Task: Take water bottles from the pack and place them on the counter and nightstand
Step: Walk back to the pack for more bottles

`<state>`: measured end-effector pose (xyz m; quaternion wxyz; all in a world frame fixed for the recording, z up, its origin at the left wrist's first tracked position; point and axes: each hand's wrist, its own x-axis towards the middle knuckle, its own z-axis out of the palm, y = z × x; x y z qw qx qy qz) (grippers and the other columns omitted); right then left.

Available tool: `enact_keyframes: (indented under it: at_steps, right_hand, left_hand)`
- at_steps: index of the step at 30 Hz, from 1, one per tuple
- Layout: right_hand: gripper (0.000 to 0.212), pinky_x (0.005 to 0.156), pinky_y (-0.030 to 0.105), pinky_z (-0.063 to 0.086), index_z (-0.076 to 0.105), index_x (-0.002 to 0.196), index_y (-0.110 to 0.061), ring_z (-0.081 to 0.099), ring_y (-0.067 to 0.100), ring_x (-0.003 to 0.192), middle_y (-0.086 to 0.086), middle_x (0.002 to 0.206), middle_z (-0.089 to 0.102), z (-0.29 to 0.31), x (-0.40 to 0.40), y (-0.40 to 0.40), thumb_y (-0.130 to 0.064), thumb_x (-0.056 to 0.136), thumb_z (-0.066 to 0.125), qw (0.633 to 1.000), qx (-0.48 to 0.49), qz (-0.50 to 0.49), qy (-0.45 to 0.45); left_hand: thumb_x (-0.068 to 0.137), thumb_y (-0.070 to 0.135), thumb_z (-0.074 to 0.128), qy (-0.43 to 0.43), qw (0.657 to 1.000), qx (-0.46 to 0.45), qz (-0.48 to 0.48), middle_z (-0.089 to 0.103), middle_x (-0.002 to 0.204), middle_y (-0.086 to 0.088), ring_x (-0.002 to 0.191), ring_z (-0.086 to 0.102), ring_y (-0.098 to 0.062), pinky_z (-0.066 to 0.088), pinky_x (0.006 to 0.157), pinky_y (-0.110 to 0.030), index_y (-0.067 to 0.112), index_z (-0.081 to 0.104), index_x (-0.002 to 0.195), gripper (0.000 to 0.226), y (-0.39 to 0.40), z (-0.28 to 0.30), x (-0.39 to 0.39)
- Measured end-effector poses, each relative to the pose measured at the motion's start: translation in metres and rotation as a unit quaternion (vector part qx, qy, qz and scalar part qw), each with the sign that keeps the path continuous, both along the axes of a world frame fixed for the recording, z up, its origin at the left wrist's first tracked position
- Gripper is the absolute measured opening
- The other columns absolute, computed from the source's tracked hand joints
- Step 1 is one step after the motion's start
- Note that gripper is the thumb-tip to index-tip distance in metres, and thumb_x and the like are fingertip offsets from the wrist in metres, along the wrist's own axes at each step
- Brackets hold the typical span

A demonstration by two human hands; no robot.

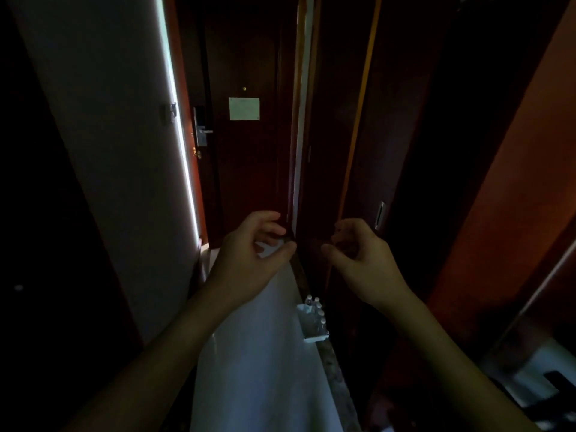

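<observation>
A pack of water bottles in clear wrap, with several white caps showing, stands on the pale floor against the dark wooden wall on the right. Both my hands are raised in front of me, well above the pack. My left hand is empty, fingers curled and apart. My right hand is also empty, with thumb and fingers loosely curved. Neither hand touches the pack. No counter or nightstand is recognisable in this dim view.
I stand in a narrow, dark hallway. A dark wooden door with a lock handle and a white notice closes the far end. A white wall lines the left; wooden panels with a recessed pull line the right.
</observation>
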<state>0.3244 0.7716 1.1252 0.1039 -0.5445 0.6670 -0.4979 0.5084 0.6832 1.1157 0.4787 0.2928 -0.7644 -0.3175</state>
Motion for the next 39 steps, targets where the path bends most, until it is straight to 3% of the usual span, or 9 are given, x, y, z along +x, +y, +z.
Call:
enact_keyframes:
  at_steps: [4,6,15,19,22,26,32,39]
  right_hand:
    - [0.038,0.064,0.003,0.043,0.055,0.119,-0.025,0.06,-0.004,0.088,-0.015,0.098,0.063,-0.009,-0.051,-0.086,-0.03,0.086,0.073,1.0,-0.005,0.015,0.005]
    - [0.04,0.064,0.007,0.043,0.054,0.121,-0.025,0.061,-0.002,0.087,-0.016,0.1,0.062,-0.008,-0.077,-0.13,-0.032,0.086,0.072,1.0,-0.009,0.025,0.012]
    - [0.044,0.072,0.018,0.049,0.052,0.127,-0.024,0.059,0.0,0.094,-0.018,0.103,0.059,0.01,-0.18,-0.314,-0.03,0.088,0.071,0.998,-0.014,0.063,0.007]
    - [0.041,0.068,0.012,0.045,0.053,0.123,-0.027,0.059,-0.004,0.092,-0.019,0.102,0.06,-0.003,-0.221,-0.384,-0.031,0.087,0.072,0.999,-0.004,0.051,0.003]
    - [0.036,0.066,0.01,0.045,0.053,0.118,-0.03,0.06,-0.005,0.09,-0.018,0.101,0.061,-0.026,-0.254,-0.438,-0.029,0.087,0.072,1.0,0.008,0.027,-0.004]
    - [0.044,0.069,0.015,0.045,0.054,0.126,-0.024,0.06,0.002,0.095,-0.012,0.105,0.062,-0.067,-0.301,-0.525,-0.029,0.087,0.073,0.999,0.033,-0.021,-0.008]
    - [0.042,0.078,0.023,0.049,0.057,0.121,-0.024,0.063,0.007,0.092,-0.013,0.101,0.063,-0.137,-0.372,-0.66,-0.028,0.083,0.075,0.987,0.09,-0.114,-0.071]
    - [0.037,0.071,0.01,0.048,0.052,0.113,-0.033,0.063,-0.005,0.087,-0.017,0.095,0.064,-0.239,-0.434,-0.737,-0.027,0.083,0.074,0.955,0.126,-0.221,-0.15]
  left_hand:
    - [0.08,0.015,0.08,-0.003,1.0,-0.004,0.002,0.069,0.102,0.011,0.088,0.067,-0.006,0.053,0.079,-0.021,0.025,0.053,0.126,0.054,-0.077,-0.008,-0.053]
    - [0.079,0.013,0.08,0.004,1.0,-0.01,0.007,0.069,0.101,0.011,0.087,0.067,-0.007,0.052,0.076,-0.016,0.024,0.053,0.126,0.055,-0.118,-0.005,-0.078]
    - [0.078,0.015,0.082,0.01,0.999,-0.008,0.044,0.071,0.098,0.009,0.086,0.068,-0.005,0.054,0.078,-0.018,0.024,0.061,0.118,0.046,-0.294,0.001,-0.178]
    - [0.079,0.017,0.081,-0.001,1.0,0.007,0.023,0.071,0.101,0.01,0.092,0.067,-0.001,0.051,0.08,-0.012,0.021,0.063,0.119,0.044,-0.372,-0.012,-0.221]
    - [0.08,0.017,0.08,-0.017,1.0,0.014,0.0,0.071,0.101,0.011,0.093,0.067,0.003,0.05,0.079,-0.009,0.019,0.063,0.12,0.043,-0.435,-0.034,-0.256]
    - [0.081,0.016,0.079,-0.039,0.998,0.008,-0.046,0.068,0.1,0.016,0.092,0.065,0.009,0.049,0.075,-0.006,0.026,0.059,0.116,0.042,-0.533,-0.076,-0.308]
    - [0.08,0.034,0.07,-0.101,0.987,0.05,-0.113,0.068,0.103,0.011,0.091,0.066,-0.001,0.055,0.073,-0.018,0.015,0.063,0.118,0.042,-0.692,-0.147,-0.391]
    - [0.077,0.022,0.08,-0.192,0.955,0.134,-0.183,0.068,0.098,0.015,0.091,0.065,0.001,0.047,0.069,-0.007,0.021,0.065,0.11,0.036,-0.789,-0.246,-0.476]
